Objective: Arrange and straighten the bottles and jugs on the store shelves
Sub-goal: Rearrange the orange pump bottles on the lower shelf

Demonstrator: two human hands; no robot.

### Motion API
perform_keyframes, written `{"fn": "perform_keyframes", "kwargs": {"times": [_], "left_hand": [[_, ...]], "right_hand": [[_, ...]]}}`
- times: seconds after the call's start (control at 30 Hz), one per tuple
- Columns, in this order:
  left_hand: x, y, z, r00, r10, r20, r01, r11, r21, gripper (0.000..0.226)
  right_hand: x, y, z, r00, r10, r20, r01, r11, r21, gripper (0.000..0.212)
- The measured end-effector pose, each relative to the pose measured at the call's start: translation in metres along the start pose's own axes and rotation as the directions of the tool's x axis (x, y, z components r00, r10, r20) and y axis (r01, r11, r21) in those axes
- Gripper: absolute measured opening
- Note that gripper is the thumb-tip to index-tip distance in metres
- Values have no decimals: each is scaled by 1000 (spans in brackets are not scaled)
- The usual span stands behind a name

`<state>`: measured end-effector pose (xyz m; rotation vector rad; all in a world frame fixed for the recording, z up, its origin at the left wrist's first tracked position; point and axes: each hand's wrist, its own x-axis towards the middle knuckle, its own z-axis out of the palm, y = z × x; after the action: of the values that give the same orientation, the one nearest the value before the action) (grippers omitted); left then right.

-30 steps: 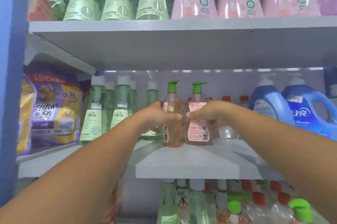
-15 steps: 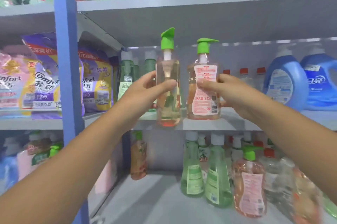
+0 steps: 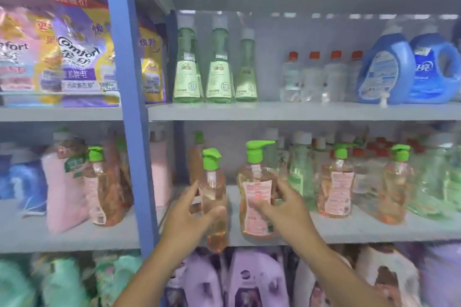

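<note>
One green-capped pump bottle [image 3: 214,204] is gripped by the left hand [image 3: 189,217], another [image 3: 257,197] by the right hand [image 3: 282,209], before the middle shelf [image 3: 349,228].

Grey shelf boards [image 3: 274,110] run three o'clock to nine, a blue upright post [image 3: 127,107] at ten o'clock, soft even light.

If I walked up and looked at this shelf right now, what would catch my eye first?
Probably the two orange pump bottles with bright green tops, held at the front of the lower shelf: the left hand grips one pump bottle, the right hand grips the other. Above, three green bottles stand in a row, with blue jugs at the far right.
</note>
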<state>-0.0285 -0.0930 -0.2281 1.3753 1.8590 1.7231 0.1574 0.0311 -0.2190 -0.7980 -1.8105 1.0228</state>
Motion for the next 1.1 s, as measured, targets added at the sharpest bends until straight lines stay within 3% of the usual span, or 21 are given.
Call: {"fn": "perform_keyframes", "kwargs": {"times": [0.1, 0.23, 0.33, 0.43, 0.57, 0.7, 0.87, 1.0, 1.1], "left_hand": [[17, -19, 4, 997, -67, -30, 68, 998, 18, 74], [43, -30, 5, 998, -51, -21, 52, 997, 49, 59], [62, -39, 9, 998, -59, -9, 59, 996, 68, 50], [80, -51, 15, 992, -107, -70, 111, 991, 68, 53], [105, -68, 23, 986, -133, -98, 141, 986, 89, 54], [120, -72, 27, 978, -195, -78, 204, 969, 140, 64], [89, -36, 28, 968, -219, -120, 232, 967, 104, 55], [32, 38, 22, 969, -230, 96, 234, 972, -29, 66], [14, 128, 46, 973, -52, 226, 86, 985, -147, 74]], "right_hand": [[10, 25, 26, 999, 20, -46, -19, 1000, 14, 44], [31, 41, 39, 992, 62, -106, -63, 998, -4, 41], [44, 42, 43, 992, 101, -73, -103, 994, -27, 41], [55, 41, 48, 989, 116, -91, -119, 993, -27, 39], [73, 40, 54, 981, 126, -148, -148, 978, -149, 36], [87, 38, 56, 982, 154, -113, -180, 943, -278, 35], [75, 17, 23, 981, 191, -29, -193, 970, -150, 57], [38, -32, -57, 982, 116, 149, -108, 992, -57, 69], [15, -80, -145, 970, -80, 231, 62, 994, 84, 79]]}}
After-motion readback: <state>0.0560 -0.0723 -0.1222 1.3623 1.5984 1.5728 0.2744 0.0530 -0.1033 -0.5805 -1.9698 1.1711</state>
